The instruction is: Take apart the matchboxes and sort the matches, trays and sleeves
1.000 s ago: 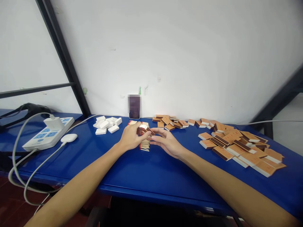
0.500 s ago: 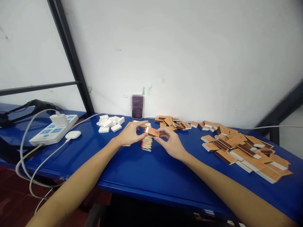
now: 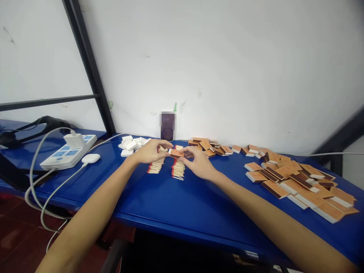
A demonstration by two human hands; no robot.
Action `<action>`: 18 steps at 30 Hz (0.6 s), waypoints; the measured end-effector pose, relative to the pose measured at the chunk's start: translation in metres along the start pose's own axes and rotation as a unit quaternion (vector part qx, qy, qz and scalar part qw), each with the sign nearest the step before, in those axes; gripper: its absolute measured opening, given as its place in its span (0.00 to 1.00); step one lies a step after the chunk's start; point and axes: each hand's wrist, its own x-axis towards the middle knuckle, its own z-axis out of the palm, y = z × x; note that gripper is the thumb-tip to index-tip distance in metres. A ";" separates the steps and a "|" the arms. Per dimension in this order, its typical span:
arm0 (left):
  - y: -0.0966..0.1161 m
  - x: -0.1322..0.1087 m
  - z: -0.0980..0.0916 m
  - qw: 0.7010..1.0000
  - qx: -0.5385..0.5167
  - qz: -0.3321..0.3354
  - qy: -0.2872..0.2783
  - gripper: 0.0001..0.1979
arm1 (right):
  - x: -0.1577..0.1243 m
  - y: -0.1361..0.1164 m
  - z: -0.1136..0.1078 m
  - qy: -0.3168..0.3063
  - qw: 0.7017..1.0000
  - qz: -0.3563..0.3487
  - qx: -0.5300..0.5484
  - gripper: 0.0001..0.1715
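Between my two hands is a small matchbox with an orange top and a white end. My right hand pinches its right end between thumb and fingers. At the box's white left end, the thumb and fingers of my left hand close on it. Below lie two rows of red-tipped matches: a left row under my left hand and a right row under the box. The upper parts of both rows are partly covered by my hands and the box.
White inner trays are piled at back left, beside a power strip with cables. A phone leans on the wall. Matchboxes form a back heap and a larger right heap. The blue table's front edge runs near me.
Both hands have shifted slightly left and away with the matchbox, which is now lower over the right match row. More of the left match row shows. The view has moved a little.
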 end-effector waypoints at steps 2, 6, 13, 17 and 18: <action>-0.011 -0.002 -0.011 1.000 -0.015 -0.009 -0.018 0.19 | 0.016 -0.009 0.003 -0.035 0.998 -0.006 -0.046 0.06; -0.033 -0.008 -0.028 0.998 -0.025 -0.037 -0.040 0.19 | 0.041 -0.020 0.016 -0.075 0.989 -0.041 -0.117 0.04; -0.046 -0.018 -0.040 0.990 -0.037 -0.087 -0.109 0.23 | 0.045 -0.015 0.029 -0.158 0.965 -0.063 -0.200 0.06; -0.047 -0.020 -0.041 0.986 -0.032 -0.108 -0.124 0.24 | 0.041 -0.014 0.026 -0.173 0.961 -0.058 -0.208 0.07; -0.048 -0.020 -0.041 0.985 -0.032 -0.110 -0.125 0.25 | 0.040 -0.014 0.026 -0.175 0.961 -0.056 -0.208 0.07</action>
